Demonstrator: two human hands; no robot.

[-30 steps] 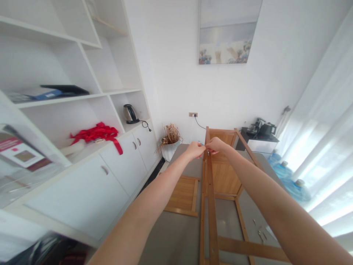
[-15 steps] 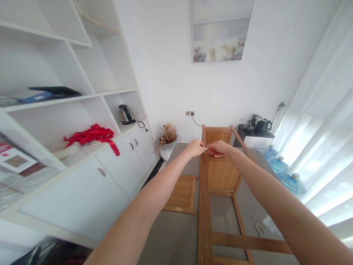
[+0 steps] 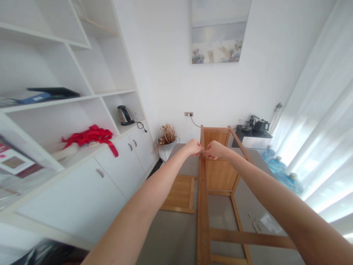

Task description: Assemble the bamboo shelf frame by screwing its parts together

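Observation:
Both my hands meet over the far part of a wooden frame, above its long upright rail. My left hand is closed in a pinch on the left side of the rail. From the right, my right hand is pinched too, its fingertips almost touching the left ones. Between the fingertips shows a small metal piece, too small to tell its exact kind. The frame has slatted wooden panels on its right side and lies on a grey-covered surface.
A separate wooden panel lies left of the frame. Several loose bolts and a clear plastic bag lie on the right. White cabinets line the left; large water bottles stand at the right by the curtain.
Both hands have come closer together and slightly left, down toward the rail's top. The small metal piece, seen as a light stick before, is now mostly covered by fingertips.

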